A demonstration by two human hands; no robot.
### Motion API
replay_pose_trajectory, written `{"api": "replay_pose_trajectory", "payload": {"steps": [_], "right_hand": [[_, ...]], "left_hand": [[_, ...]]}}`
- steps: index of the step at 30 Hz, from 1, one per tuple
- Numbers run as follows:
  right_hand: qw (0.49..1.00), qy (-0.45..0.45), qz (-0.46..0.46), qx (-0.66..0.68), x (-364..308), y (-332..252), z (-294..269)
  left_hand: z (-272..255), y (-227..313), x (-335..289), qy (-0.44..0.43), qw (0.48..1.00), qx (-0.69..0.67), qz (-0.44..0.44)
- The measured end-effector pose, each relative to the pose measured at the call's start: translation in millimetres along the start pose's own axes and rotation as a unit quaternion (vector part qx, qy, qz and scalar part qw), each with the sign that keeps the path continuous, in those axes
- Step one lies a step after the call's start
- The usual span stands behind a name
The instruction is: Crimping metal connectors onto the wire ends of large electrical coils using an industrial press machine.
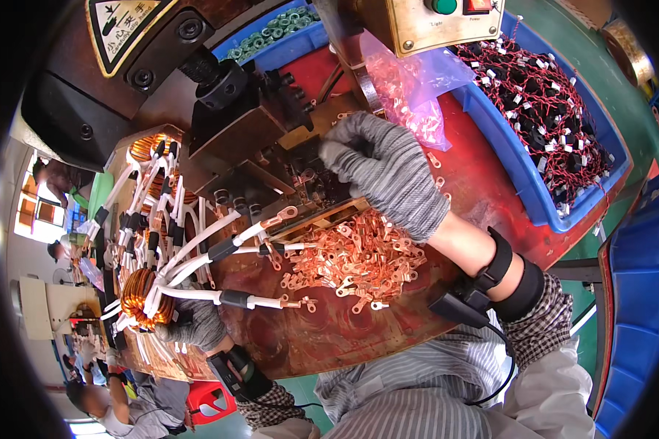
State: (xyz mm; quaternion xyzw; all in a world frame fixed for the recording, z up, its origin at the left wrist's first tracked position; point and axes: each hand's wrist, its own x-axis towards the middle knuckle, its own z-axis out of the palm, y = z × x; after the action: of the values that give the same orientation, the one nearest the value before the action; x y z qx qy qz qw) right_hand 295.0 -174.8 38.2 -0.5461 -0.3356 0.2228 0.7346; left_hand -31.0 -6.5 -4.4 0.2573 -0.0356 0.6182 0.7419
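My left hand (201, 325), in a grey knit glove, is closed on a copper-wound coil (146, 298) at the left of the table; the coil hides most of its fingers. Thick white leads (194, 294) with black sleeves fan out rightward from the coil. A copper ring lug (288, 213) sits on the end of the upper lead. My right hand (388, 172), gloved alike, is at the press tooling (311, 175) with its fingers curled together. What its fingertips hold is hidden. Just below lies a heap of copper lugs (359, 252).
More coils with white leads (154, 150) are stacked behind at left. A blue bin (523, 183) of red-and-black wired parts stands right, beside a clear bag of lugs (410, 95). Another blue bin (274, 47) holds green rings. A control box (439, 25) overhangs the table. Other people are at far left.
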Motion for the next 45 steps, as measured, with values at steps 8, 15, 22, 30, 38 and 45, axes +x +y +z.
{"api": "replay_pose_trajectory", "payload": {"steps": [8, 15, 22, 30, 38, 45], "right_hand": [[1.0, -0.009, -0.028, 0.006, -1.2, -2.6, -11.2], [0.998, 0.043, -0.035, 0.03, -1.2, -9.4, -12.5], [0.993, 0.092, -0.079, 0.014, -3.1, -33.3, -23.1], [0.935, -0.326, -0.08, -0.114, -35.7, -83.8, 19.9], [0.76, -0.508, 0.392, 0.098, -92.7, -83.0, 84.9], [0.696, -0.568, 0.43, 0.086, -135.3, -64.6, 113.0]], "left_hand": [[13.3, -11.8, -2.5, 0.006, 0.999, 0.054, -0.004], [2.5, -7.8, -4.6, 0.013, 1.0, -0.008, -0.011], [-5.7, 1.6, -4.6, -0.065, 0.985, -0.112, -0.112], [35.2, 7.5, -19.9, -0.139, 0.971, -0.153, -0.116], [32.2, 20.3, -22.0, -0.217, 0.946, -0.202, -0.13], [72.3, 77.4, -43.7, -0.029, 0.977, 0.209, -0.025]]}}
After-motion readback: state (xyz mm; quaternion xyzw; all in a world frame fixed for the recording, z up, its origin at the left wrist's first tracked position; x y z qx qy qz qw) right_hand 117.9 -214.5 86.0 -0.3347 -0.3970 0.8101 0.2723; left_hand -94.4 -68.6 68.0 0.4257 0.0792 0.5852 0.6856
